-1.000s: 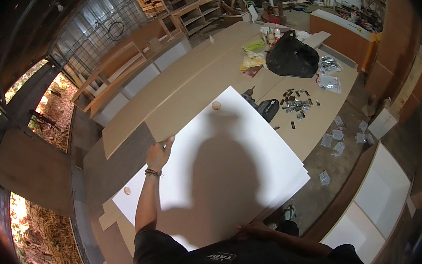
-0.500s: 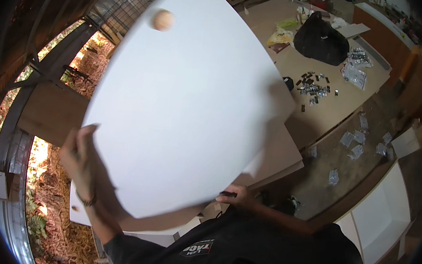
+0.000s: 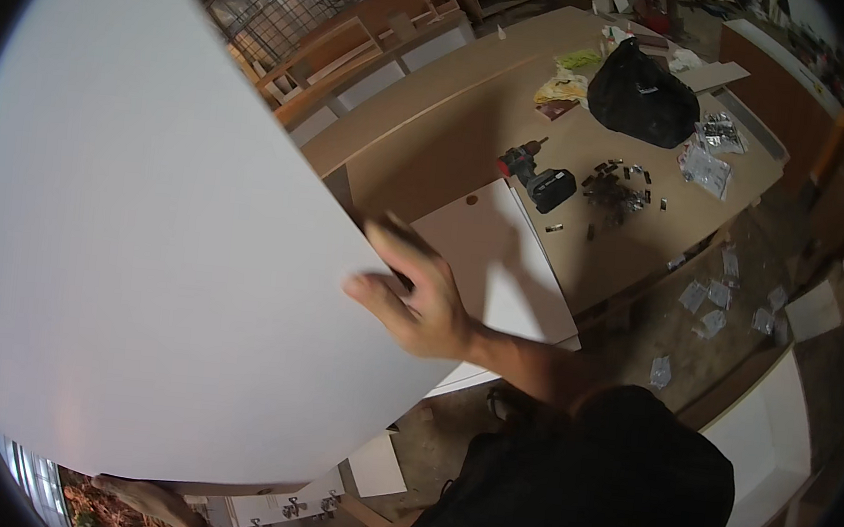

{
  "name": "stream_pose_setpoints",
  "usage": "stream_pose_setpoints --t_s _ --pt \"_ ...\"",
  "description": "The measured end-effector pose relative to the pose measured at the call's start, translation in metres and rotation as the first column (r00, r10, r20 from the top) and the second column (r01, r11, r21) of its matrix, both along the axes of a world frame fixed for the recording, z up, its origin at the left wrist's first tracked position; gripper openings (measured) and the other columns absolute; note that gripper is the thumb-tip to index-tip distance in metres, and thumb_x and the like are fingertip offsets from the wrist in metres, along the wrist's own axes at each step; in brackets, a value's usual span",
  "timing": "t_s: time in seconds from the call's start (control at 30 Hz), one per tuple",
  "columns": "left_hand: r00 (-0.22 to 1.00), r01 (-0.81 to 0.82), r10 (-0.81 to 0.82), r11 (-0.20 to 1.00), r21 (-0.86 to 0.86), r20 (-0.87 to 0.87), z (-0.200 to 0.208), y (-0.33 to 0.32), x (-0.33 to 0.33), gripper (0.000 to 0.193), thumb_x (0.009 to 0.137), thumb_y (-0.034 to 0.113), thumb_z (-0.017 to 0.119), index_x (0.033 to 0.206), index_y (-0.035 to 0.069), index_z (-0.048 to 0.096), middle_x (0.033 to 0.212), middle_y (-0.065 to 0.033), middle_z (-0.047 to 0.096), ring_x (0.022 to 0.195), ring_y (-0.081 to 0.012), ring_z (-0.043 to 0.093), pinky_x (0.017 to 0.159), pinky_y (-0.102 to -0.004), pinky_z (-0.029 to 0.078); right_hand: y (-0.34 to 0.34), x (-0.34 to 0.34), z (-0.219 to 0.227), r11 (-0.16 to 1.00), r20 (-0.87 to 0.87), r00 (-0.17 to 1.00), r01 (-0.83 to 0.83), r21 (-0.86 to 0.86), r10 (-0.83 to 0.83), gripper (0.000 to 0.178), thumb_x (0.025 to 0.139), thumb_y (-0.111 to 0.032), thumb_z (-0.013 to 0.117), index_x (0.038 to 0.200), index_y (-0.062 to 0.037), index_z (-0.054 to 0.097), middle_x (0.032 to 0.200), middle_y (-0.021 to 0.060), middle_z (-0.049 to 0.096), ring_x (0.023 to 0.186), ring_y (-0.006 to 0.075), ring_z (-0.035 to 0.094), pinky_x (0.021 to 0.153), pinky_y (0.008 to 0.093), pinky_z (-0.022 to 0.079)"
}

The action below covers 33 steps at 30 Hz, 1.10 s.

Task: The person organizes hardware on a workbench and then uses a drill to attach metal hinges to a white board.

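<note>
A large white panel (image 3: pixel 143 239) fills the left of the view, tilted up off the table. My right hand (image 3: pixel 419 298) grips its right edge, thumb over the white face and fingers around the edge. At the panel's bottom edge, low on the left, my left hand (image 3: pixel 155 503) holds it from below; part of that hand is hidden by the panel. Beyond my right hand, another white panel (image 3: pixel 530 293) with a round hole lies on the table. A cordless drill (image 3: pixel 538 176) lies beside it, near a scatter of small metal hardware pieces (image 3: pixel 619 195).
The brown worktable (image 3: pixel 435 109) also bears a black bag (image 3: pixel 643 94) and plastic packets (image 3: pixel 706 168). More packets (image 3: pixel 710 304) litter the floor. A white open box (image 3: pixel 763 444) stands at right. Metal hinges (image 3: pixel 293 509) sit on a white board below.
The held panel has swung left and nearer, uncovering the drill and the panel beneath. My right hand now grips higher on its right edge; my left hand has moved down to the bottom edge.
</note>
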<state>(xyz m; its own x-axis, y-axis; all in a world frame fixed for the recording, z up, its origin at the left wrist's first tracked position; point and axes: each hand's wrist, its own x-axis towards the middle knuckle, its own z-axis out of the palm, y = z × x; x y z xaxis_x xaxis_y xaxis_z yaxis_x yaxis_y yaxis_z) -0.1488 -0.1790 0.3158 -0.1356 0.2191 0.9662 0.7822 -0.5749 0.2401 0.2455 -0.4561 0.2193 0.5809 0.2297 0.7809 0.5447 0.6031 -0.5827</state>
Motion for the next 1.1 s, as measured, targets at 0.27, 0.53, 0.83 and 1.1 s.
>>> stream_pose_setpoints --t_s 0.27,0.53,0.83,1.1 --pt "0.683 0.642 -0.243 0.649 -0.408 0.689 -0.126 -0.074 0.072 0.08 0.104 0.059 0.019 0.151 -0.006 0.021 0.152 -0.0288 0.03 0.137 -0.0344 0.042 0.11 -0.0474 0.041 0.115 0.065 0.107 0.963 0.233 0.97 -0.01 -0.268 0.075 0.038 0.094 -0.019 0.064 0.127 0.0002 0.062 0.115 0.0205 0.068 0.103 0.0305 0.065 0.095 0.0391 0.048" --pt "0.411 0.909 -0.056 0.093 -0.405 0.91 -0.326 -0.078 0.126 0.063 0.106 0.053 0.031 0.134 -0.001 0.048 0.125 -0.0127 0.059 0.112 -0.0217 0.058 0.094 -0.0389 0.05 0.29 0.144 0.014 0.724 0.496 0.847 0.219 -0.654 0.191 0.046 0.094 -0.033 0.064 0.124 0.002 0.064 0.123 0.0211 0.066 0.114 0.0324 0.062 0.101 0.0404 0.046" --pt "0.665 0.743 0.087 -0.176 -0.646 0.742 -0.357 -0.141 0.164 0.066 0.102 0.058 0.038 0.105 -0.006 0.053 0.085 -0.016 0.065 0.079 -0.0244 0.068 0.068 -0.0353 0.056 0.313 0.244 -0.177 0.347 0.247 0.86 0.088 -0.934 0.447 0.036 0.091 -0.023 0.066 0.118 0.0005 0.068 0.116 0.0194 0.07 0.112 0.0281 0.065 0.097 0.0376 0.047" --pt "0.737 0.587 -0.112 -0.384 -0.713 0.667 -0.386 -0.151 0.164 0.068 0.102 0.06 0.038 0.092 -0.006 0.056 0.074 -0.015 0.058 0.069 -0.022 0.055 0.067 -0.0399 0.045 0.289 0.28 -0.25 0.143 0.117 0.937 0.073 -0.987 0.33 0.038 0.095 -0.02 0.066 0.126 0.0021 0.064 0.115 0.0127 0.07 0.103 0.0192 0.064 0.093 0.0311 0.048"
